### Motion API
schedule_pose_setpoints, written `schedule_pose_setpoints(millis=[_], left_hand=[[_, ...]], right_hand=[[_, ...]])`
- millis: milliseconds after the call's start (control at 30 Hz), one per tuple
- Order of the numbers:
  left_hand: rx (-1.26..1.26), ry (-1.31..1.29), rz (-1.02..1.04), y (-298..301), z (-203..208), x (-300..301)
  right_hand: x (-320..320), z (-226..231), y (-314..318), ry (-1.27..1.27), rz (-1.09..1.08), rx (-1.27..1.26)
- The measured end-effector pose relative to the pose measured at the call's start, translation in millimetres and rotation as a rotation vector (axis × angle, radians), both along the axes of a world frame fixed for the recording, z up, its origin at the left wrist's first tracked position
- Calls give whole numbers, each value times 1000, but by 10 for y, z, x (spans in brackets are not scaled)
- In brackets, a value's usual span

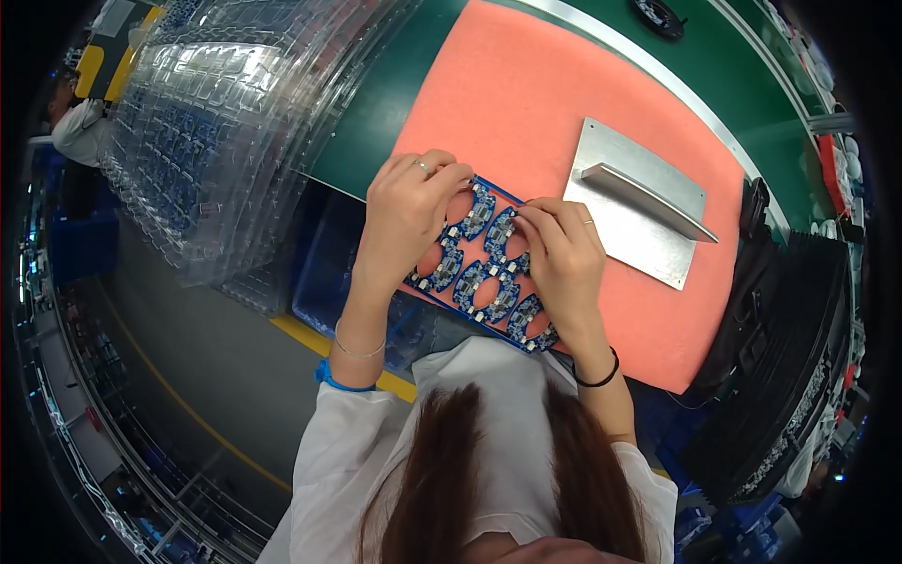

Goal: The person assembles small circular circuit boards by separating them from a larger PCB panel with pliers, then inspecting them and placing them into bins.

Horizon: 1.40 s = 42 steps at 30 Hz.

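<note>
A blue circuit board panel with several ring-shaped boards and open gaps lies at the near edge of an orange mat. My left hand is closed on the panel's far left part, fingers bent over its edge. At the upper right part, my right hand has thumb and fingers pinched on the panel. The fingertips partly hide what they press on. To the right on the mat rests a silver metal plate with an upright fin.
Tall stacks of clear plastic trays stand at the left, some with blue boards. A black round part lies on the green bench at the far right. Black ribbed racks stand at the right. Another person is at far left.
</note>
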<state>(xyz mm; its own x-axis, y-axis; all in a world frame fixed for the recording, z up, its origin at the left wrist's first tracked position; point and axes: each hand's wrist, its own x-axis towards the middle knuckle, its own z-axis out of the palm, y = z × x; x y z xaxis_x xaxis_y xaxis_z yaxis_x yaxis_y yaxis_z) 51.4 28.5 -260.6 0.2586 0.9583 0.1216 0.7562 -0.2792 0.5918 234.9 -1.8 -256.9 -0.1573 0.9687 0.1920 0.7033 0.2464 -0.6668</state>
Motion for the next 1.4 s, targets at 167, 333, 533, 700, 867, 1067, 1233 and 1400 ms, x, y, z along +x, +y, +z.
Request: schedule_pose_setpoints(millis=[167,333,533,700,867,1067,1233,1400], left_hand=[[46,46,-100,54,-63,-208],[69,111,-141,35,-83,-244],[95,132,-191,64,-112,-220],[68,105,-190,131,-150,-233],[105,103,-262,237,-224,-226],[111,103,-304,304,-259,-180],[37,55,-292,313,-223,-163],[36,15,-283,360,-279,-191]], right_hand=[[-130,-89,-12,-6,-5,41],[-150,-122,-35,-10,-11,70],[-124,-14,129,33,63,93],[-249,355,-95,295,258,75],[-666,248,-476,58,579,-88],[-389,77,-10,80,313,-7],[-283,-206,160,63,146,-90],[-364,-302,186,-87,140,-90]])
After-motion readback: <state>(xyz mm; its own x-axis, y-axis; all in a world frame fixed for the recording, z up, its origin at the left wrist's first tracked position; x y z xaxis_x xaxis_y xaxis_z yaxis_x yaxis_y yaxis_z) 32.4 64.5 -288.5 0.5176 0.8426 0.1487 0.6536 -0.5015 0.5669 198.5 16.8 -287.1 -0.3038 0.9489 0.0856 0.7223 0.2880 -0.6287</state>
